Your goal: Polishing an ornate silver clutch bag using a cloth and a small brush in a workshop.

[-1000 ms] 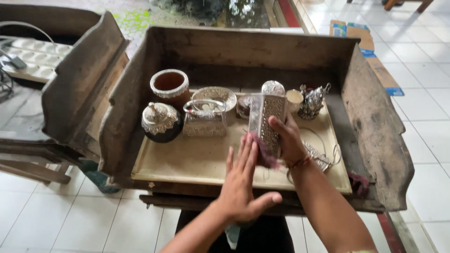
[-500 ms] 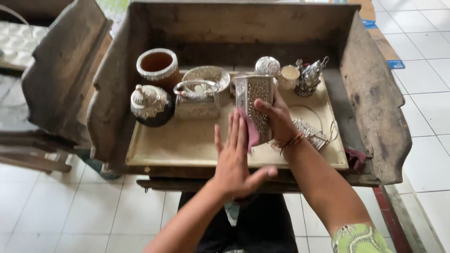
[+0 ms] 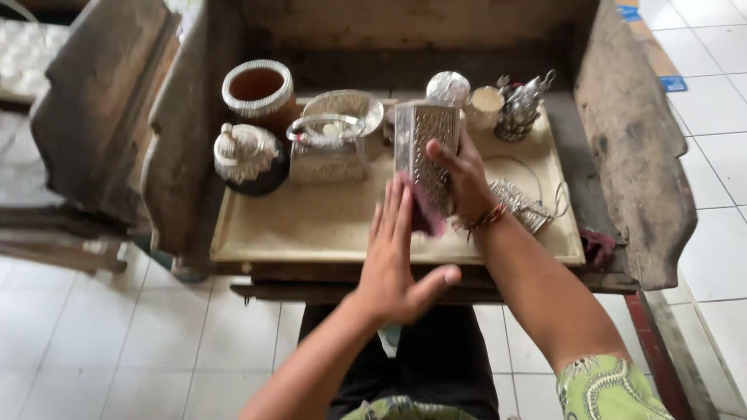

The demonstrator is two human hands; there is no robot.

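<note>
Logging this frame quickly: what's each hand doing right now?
Left hand: open and flat, fingers pressing a dark red cloth against the embossed silver box.
Right hand: closed around the embossed silver box, holding it upright.

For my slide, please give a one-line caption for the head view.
Right hand holds an embossed silver box upright on a tray while left hand presses a dark red cloth against it.

Bare forearms and hands — a red-and-yellow thread bracelet (image 3: 486, 218) on the right wrist, green patterned short sleeve (image 3: 603, 389), dark trousers (image 3: 436, 365).
</note>
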